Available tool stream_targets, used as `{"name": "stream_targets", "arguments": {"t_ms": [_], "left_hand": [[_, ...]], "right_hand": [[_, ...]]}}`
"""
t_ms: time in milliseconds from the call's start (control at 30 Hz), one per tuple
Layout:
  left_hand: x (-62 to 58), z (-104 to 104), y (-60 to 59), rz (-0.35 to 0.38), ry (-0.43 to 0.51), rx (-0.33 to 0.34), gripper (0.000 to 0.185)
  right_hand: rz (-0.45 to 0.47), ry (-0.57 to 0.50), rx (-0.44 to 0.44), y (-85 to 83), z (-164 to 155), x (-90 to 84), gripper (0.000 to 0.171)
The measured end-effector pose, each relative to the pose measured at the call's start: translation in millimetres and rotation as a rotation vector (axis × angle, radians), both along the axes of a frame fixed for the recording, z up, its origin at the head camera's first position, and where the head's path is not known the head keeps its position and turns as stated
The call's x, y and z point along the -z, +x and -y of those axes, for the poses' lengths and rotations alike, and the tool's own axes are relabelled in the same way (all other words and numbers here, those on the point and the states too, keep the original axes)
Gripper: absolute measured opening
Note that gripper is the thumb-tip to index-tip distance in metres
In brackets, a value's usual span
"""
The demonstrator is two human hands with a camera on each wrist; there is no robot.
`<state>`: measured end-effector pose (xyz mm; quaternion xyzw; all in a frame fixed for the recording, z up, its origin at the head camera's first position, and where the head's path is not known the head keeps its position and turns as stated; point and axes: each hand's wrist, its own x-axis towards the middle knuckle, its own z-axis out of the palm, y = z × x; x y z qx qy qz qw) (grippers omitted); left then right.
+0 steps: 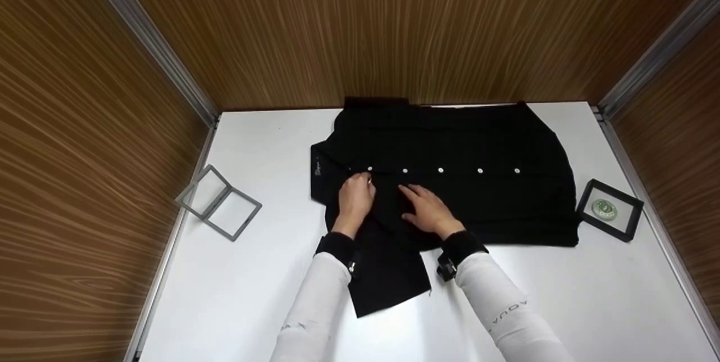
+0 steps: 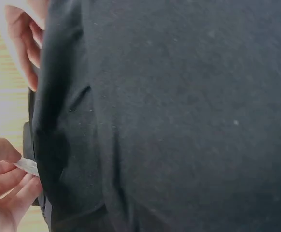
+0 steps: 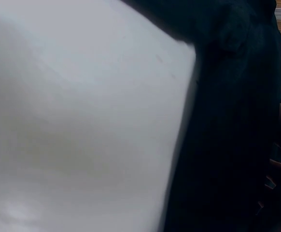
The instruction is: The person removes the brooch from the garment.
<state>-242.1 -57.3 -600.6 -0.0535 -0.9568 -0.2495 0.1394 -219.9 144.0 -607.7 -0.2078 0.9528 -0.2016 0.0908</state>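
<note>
A black button-up shirt (image 1: 478,204) lies face up, its collar (image 1: 318,173) to the left and white buttons along its front. One sleeve (image 1: 394,289) points toward the near edge. My left hand (image 1: 355,196) is at the front just below the collar, pinching a small whitish disc (image 2: 28,166) like a button between thumb and fingers; the disc's lower part is hidden by cloth. To its right, my right hand (image 1: 427,210) rests on the shirt with fairly straight, spread fingers. The right wrist view mostly shows dark cloth (image 3: 222,121) and white tabletop.
On the white table (image 1: 253,294), a grey hinged double frame (image 1: 225,204) lies at the left. A black frame (image 1: 596,227) with a round green piece (image 1: 604,209) lies by the shirt's hem at the right. Wood-grain panels (image 1: 360,30) enclose the back and both sides.
</note>
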Motion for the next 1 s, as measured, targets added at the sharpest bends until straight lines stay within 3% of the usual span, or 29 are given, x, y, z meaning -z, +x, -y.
{"name": "stream_targets", "arguments": {"t_ms": [333,533,700,1000], "left_hand": [[0.7,8.6,-2.1,0.13,0.374,-0.099,0.016],[1.8,13.3,-3.9,0.191,0.527,-0.144,0.014],[7.1,18.0,-5.2,0.225,0.633,-0.192,0.013],[19.0,22.9,-1.2,0.317,0.982,-0.253,0.02]], "right_hand": [[-0.006,0.001,-0.013,0.9,-0.5,0.0,0.068],[0.004,0.002,-0.006,1.4,-1.3,0.2,0.068],[0.007,-0.004,-0.009,2.5,-0.9,1.7,0.067],[-0.002,0.012,-0.015,6.1,6.5,0.5,0.064]]}}
